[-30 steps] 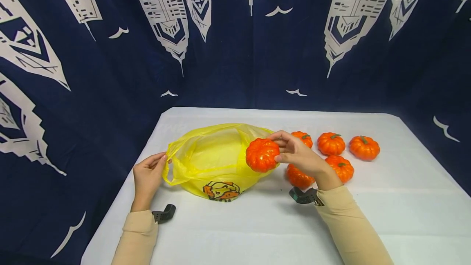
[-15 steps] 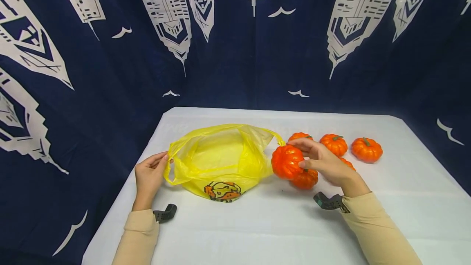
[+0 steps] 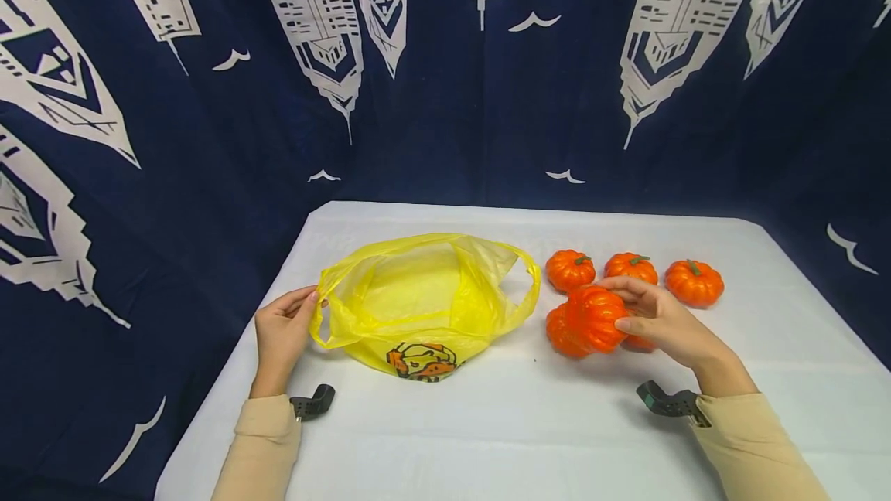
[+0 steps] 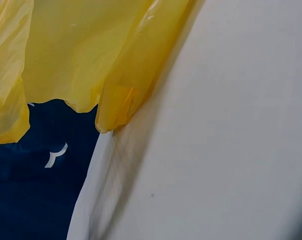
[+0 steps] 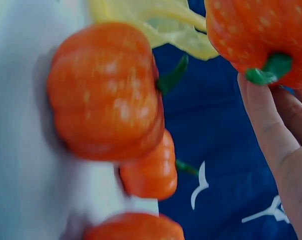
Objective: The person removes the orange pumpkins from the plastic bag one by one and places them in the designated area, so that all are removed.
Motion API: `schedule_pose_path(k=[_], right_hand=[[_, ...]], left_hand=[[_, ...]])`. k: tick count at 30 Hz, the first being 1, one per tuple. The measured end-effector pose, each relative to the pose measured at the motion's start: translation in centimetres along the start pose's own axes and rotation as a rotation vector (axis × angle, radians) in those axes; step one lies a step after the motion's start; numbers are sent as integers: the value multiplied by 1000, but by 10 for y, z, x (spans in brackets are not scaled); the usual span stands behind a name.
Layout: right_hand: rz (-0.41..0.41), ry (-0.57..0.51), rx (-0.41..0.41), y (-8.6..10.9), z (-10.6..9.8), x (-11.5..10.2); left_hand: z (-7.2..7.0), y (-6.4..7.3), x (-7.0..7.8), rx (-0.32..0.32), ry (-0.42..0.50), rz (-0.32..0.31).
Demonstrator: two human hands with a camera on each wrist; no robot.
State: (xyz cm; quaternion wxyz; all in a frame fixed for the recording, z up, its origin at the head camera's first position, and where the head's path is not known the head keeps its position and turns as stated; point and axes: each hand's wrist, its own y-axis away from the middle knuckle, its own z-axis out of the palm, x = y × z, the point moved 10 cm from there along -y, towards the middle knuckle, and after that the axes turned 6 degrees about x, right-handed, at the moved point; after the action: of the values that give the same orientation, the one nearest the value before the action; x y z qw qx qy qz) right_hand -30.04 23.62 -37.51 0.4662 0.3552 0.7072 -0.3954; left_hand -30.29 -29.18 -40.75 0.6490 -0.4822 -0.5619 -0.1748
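Note:
My left hand pinches the left handle of a yellow plastic bag with a cartoon print, whose mouth gapes upward. The left wrist view shows the bag's yellow film but not the hand. My right hand grips a small orange pumpkin between thumb and fingers, right of the bag. Its green stem points toward the palm side in the right wrist view. Another pumpkin is partly hidden behind the held one, and a further pumpkin mostly so.
Three pumpkins line the back right of the white table: a left one, a middle one and a right one. The bag's right handle stands up as a loop. A dark blue printed curtain hangs behind.
My right hand has moved right with the pumpkin, from the bag's right edge to over the other pumpkins. The bag's right handle now shows as a free loop. My left hand has stayed put.

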Motion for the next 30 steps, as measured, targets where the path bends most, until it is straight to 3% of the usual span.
schedule_pose_path(k=[11,16,25,30], right_hand=[[-106,-201,10,35,-35,11],[-118,-280,86,52,-61,22],[-2,-339,205,77,-102,46],[94,-255,313,87,-121,59]], left_hand=[[3,3,-2,-7,-20,-18],[3,3,-1,-12,-13,-13],[1,4,0,-2,-30,-33],[1,3,2,-6,-21,-10]])
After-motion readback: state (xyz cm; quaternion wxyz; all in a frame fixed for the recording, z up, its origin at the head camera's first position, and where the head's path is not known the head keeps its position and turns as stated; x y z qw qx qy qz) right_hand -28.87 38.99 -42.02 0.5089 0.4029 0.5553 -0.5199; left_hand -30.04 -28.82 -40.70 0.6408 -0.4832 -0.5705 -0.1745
